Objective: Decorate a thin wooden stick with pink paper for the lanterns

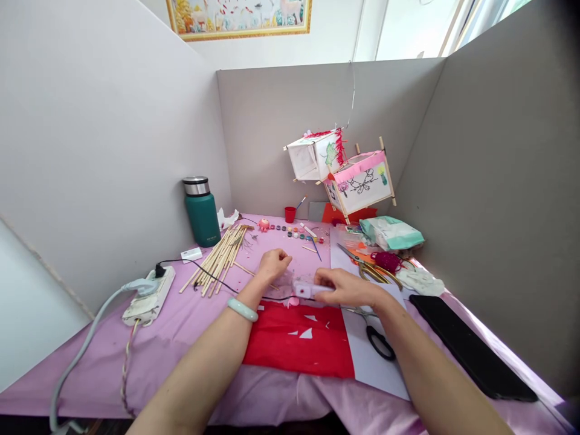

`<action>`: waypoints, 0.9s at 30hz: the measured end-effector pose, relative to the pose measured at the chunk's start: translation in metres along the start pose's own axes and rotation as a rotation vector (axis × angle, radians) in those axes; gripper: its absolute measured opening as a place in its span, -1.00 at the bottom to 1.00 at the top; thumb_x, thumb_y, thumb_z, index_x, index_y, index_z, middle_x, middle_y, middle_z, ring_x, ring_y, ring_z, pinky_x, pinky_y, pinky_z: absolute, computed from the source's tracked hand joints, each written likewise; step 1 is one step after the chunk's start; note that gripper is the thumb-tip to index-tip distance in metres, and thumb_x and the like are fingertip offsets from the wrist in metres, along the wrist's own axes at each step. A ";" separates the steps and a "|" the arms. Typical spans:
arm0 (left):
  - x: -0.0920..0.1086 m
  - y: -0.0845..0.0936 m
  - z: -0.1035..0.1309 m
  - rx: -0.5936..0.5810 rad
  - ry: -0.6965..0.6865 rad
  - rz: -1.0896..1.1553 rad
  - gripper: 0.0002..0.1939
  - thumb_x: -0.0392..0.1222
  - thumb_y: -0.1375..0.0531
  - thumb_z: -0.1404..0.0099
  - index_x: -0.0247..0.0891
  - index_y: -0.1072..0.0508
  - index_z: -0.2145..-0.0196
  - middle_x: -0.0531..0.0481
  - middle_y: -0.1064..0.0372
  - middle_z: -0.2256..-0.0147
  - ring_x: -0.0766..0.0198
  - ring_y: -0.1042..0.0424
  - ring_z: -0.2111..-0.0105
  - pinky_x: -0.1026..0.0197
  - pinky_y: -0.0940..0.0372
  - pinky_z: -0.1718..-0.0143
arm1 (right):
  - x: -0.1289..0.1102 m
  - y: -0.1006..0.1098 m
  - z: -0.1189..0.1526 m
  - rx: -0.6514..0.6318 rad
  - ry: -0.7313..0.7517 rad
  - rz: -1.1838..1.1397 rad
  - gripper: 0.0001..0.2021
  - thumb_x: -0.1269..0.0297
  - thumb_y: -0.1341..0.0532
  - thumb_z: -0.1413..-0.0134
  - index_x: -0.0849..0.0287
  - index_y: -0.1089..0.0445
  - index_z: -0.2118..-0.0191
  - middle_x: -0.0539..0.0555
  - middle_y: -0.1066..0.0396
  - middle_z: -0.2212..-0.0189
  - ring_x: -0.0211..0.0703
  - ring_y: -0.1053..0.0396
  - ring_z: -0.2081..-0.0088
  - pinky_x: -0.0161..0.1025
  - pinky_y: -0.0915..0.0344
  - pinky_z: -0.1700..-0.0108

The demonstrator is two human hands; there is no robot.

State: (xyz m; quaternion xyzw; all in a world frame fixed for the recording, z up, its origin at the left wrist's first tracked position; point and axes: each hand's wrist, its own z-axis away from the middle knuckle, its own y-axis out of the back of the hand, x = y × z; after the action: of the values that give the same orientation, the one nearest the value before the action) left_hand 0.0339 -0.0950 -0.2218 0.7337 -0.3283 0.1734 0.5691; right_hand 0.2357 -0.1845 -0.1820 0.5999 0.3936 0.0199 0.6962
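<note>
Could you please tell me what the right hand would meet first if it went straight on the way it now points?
Pointing leftward across the picture, the right hand and the pale tool it holds would probably reach the left hand first, though depth is unclear.

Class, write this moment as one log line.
left hand: contents unclear; right hand: holds pale lavender tool; near side: red sheet; left: wooden sticks; right: black-handled scissors

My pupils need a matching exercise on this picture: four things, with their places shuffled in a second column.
Things:
1. Pale lavender tool
2. Teal bottle
3. Red sheet
4. Black-handled scissors

Places:
A. Upright near the wooden sticks
B. Lying on white paper
C. Held in the right hand
D. Spread flat between the forearms

Pairs: 1-C, 2-A, 3-D, 4-B
</note>
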 end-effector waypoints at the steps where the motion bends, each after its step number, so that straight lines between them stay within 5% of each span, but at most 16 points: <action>1: 0.000 0.001 -0.001 -0.001 -0.006 0.001 -0.80 -0.15 -0.11 -0.13 -0.30 -0.46 0.49 0.00 -0.39 0.53 0.33 -0.30 0.50 0.30 -0.09 0.46 | 0.004 0.006 0.002 0.048 -0.026 -0.046 -0.79 0.13 -0.16 0.05 0.18 -0.26 0.36 -0.05 -0.31 0.48 -0.30 -0.19 0.48 -0.37 -0.08 0.47; 4: 0.002 0.007 -0.001 0.090 -0.047 0.006 -0.80 -0.14 -0.10 -0.14 -0.29 -0.46 0.49 0.01 -0.38 0.54 0.33 -0.31 0.50 0.30 -0.09 0.45 | 0.018 0.013 0.001 0.301 -0.132 -0.081 -0.74 0.05 -0.13 0.04 0.18 -0.24 0.40 -0.04 -0.29 0.49 -0.29 -0.19 0.48 -0.36 -0.09 0.47; 8: 0.014 0.015 0.010 0.305 -0.245 0.006 -0.69 -0.06 -0.02 -0.24 -0.28 -0.42 0.50 0.03 -0.35 0.55 0.37 -0.27 0.52 0.31 -0.07 0.44 | 0.034 -0.004 -0.016 0.556 -0.295 -0.081 -0.70 0.01 -0.15 0.09 0.17 -0.24 0.42 -0.03 -0.31 0.55 -0.24 -0.24 0.50 -0.32 -0.11 0.45; 10: 0.021 0.014 0.018 0.269 -0.351 -0.010 -0.58 0.01 0.02 -0.27 -0.29 -0.39 0.58 0.03 -0.32 0.59 0.38 -0.25 0.55 0.32 -0.07 0.45 | 0.038 -0.016 -0.027 0.630 -0.359 -0.031 -0.69 -0.01 -0.16 0.12 0.17 -0.26 0.43 -0.02 -0.33 0.55 -0.20 -0.26 0.47 -0.29 -0.12 0.42; 13: 0.030 0.006 0.027 0.018 -0.442 -0.008 -0.51 0.03 0.07 -0.29 -0.29 -0.40 0.61 0.02 -0.33 0.62 0.38 -0.26 0.56 0.33 -0.08 0.46 | 0.038 -0.028 -0.037 0.723 -0.377 -0.068 -0.67 -0.04 -0.15 0.11 0.17 -0.30 0.41 0.01 -0.37 0.49 -0.15 -0.30 0.41 -0.26 -0.15 0.35; 16: 0.036 -0.003 0.031 -0.112 -0.456 0.016 -0.58 0.00 0.08 -0.30 -0.26 -0.48 0.42 -0.01 -0.44 0.43 0.33 -0.35 0.43 0.33 -0.14 0.37 | 0.033 -0.033 -0.040 0.733 -0.333 -0.258 -0.64 -0.02 -0.11 0.03 0.20 -0.33 0.27 0.06 -0.41 0.37 -0.12 -0.33 0.33 -0.23 -0.21 0.30; 19: 0.038 -0.008 0.029 -0.076 -0.393 0.059 -0.57 -0.02 0.11 -0.31 -0.27 -0.48 0.33 -0.05 -0.45 0.33 0.29 -0.37 0.34 0.31 -0.16 0.30 | 0.025 -0.035 -0.039 0.649 -0.212 -0.345 -0.57 0.03 -0.07 -0.04 0.18 -0.25 0.03 0.11 -0.38 0.17 -0.12 -0.34 0.24 -0.20 -0.26 0.22; 23: 0.034 -0.010 0.025 -0.029 -0.266 0.168 -0.53 0.04 0.11 -0.29 -0.31 -0.47 0.39 -0.02 -0.43 0.44 0.32 -0.35 0.43 0.33 -0.16 0.38 | 0.018 -0.039 -0.038 0.582 -0.106 -0.308 -0.49 0.07 -0.01 -0.13 0.19 -0.08 -0.15 0.18 -0.25 -0.03 -0.07 -0.30 0.08 -0.11 -0.25 0.07; 27: 0.029 -0.014 0.021 0.035 -0.160 0.226 -0.52 0.11 0.08 -0.25 -0.31 -0.43 0.47 0.03 -0.36 0.53 0.35 -0.29 0.50 0.33 -0.12 0.45 | 0.017 -0.049 -0.041 0.607 -0.013 -0.147 -0.45 0.10 0.02 -0.16 0.20 0.04 -0.23 0.22 -0.01 -0.20 -0.02 -0.03 -0.18 -0.03 -0.05 -0.14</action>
State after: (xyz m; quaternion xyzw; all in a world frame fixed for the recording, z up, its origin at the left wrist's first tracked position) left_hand 0.0624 -0.1216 -0.2199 0.7133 -0.4502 0.1829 0.5050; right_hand 0.2021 -0.1558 -0.2309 0.7505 0.4196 -0.1527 0.4872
